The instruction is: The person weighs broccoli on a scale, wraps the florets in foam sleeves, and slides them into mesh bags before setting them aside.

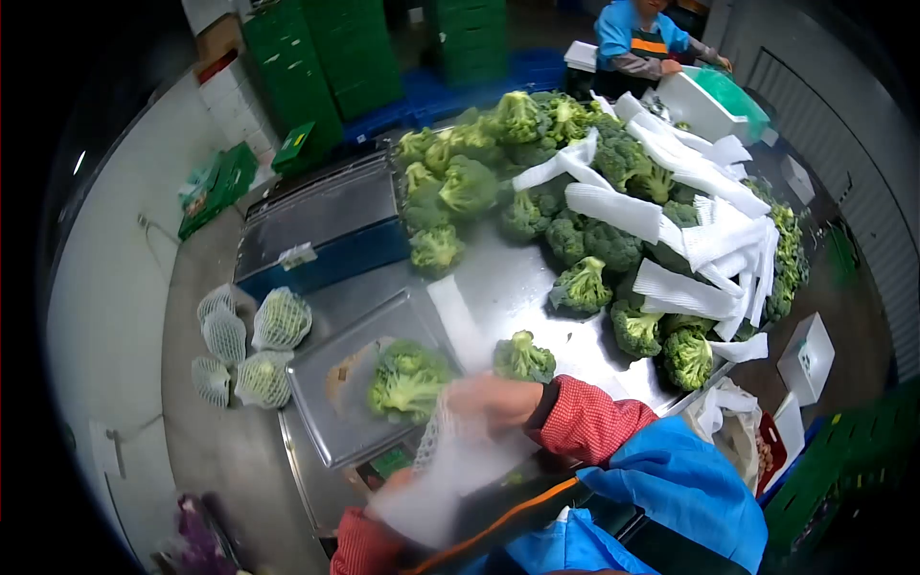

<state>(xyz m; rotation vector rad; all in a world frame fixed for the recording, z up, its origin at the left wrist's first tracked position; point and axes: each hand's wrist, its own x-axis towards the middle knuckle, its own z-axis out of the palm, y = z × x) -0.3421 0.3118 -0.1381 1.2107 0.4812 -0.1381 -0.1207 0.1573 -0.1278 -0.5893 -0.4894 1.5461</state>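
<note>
My right hand (pixel 494 401) is blurred, with its fingers at the upper edge of a white foam net sleeve (pixel 431 494). My left hand (pixel 393 489) is mostly hidden behind the blurred white sleeve, low in the view. Just beyond both hands, a broccoli head (pixel 407 380) lies on a metal tray (pixel 331 379). Another broccoli head (pixel 524 357) rests on the steel table beside my right hand. A flat white net strip (pixel 458 321) lies between the tray and the table's middle.
Piled broccoli (pixel 585 240) and white net sleeves (pixel 709 230) cover the table's far and right parts. Several netted heads (pixel 282 319) sit at left near a metal box (pixel 321 235). Behind the table, a person (pixel 640 43) touches a white box (pixel 704 101). Green crates (pixel 292 72) stand behind.
</note>
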